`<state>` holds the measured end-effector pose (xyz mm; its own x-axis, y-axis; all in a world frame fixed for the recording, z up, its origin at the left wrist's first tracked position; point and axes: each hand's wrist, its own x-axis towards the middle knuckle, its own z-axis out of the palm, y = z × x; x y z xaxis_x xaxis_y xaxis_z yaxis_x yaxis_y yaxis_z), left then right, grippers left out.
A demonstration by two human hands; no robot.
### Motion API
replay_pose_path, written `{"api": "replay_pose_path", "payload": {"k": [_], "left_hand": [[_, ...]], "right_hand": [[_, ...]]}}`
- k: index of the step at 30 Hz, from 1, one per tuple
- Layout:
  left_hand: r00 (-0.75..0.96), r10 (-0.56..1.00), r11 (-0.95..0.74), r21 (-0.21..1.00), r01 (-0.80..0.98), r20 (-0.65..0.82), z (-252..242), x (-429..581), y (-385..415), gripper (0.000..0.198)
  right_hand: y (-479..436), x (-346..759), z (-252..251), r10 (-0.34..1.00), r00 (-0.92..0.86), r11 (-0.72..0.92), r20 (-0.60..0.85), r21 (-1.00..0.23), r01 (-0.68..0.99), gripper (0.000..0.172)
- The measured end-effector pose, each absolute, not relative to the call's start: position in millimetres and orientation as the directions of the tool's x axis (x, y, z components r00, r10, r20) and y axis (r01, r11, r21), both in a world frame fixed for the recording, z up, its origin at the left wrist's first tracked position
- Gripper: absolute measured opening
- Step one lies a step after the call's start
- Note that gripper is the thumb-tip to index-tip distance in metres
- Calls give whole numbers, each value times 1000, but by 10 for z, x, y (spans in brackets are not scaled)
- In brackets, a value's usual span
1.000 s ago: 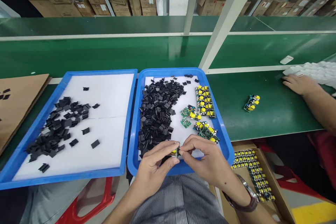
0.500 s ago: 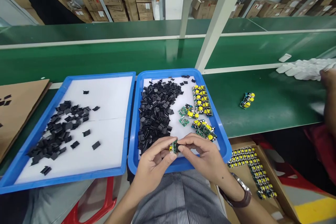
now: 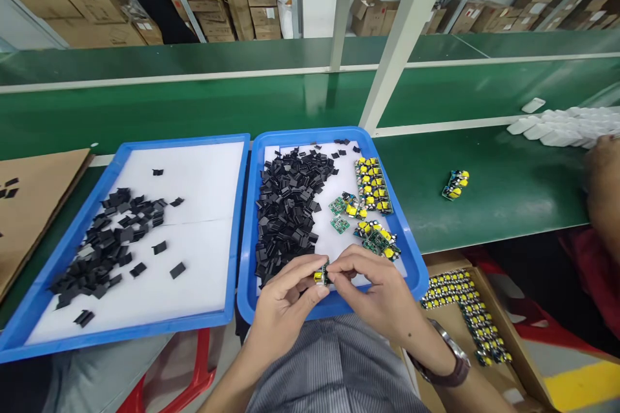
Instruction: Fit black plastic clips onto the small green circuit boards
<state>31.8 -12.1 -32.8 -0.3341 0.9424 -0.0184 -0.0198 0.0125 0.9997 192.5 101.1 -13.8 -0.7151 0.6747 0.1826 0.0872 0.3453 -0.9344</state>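
Observation:
My left hand (image 3: 285, 300) and my right hand (image 3: 375, 290) meet over the near edge of the right blue tray (image 3: 245, 251). Both pinch one small circuit board (image 3: 321, 275) with a yellow part between their fingertips. Just beyond my fingers lies a large heap of black square pieces (image 3: 290, 206). To the right of that heap sit several loose green boards with yellow parts (image 3: 371, 203). A watch is on my right wrist.
A second blue tray (image 3: 121, 329) at left holds a smaller scatter of black pieces (image 3: 109, 239). A cardboard box of finished boards (image 3: 472, 319) sits low at right. A few boards (image 3: 455, 184) lie on the green belt. Another person's arm (image 3: 603, 190) is at far right beside white parts (image 3: 564, 126).
My hands have stayed at the tray's near edge, turning the small board between the fingertips. The other person's hand at right drew back from the white parts toward the frame edge.

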Motion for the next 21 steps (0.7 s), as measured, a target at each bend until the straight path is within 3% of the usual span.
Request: {"api": "replay_pose_path", "payload": {"k": [8,12,14,21], "left_hand": [[-316,941,-45,973,227,117,-392,305,-156,37],[-310,942,-32,955,296,128,-414,336,-179,41],[-317,936,-41,945,325,149,-410,364,-187,41],[-294,932,-133,955,264,211,-363,378,-157,41]], "right_hand": [[1064,1853,-137,663,-733,349,152,-929,123,18],[1028,1866,-249,728,-684,5,-47,-997,74,6],[1008,1906,-295,723,-678,-153,-136,-988,35,11],[990,2011,-312,698,-703,-215,-136,-976,-24,10]]}}
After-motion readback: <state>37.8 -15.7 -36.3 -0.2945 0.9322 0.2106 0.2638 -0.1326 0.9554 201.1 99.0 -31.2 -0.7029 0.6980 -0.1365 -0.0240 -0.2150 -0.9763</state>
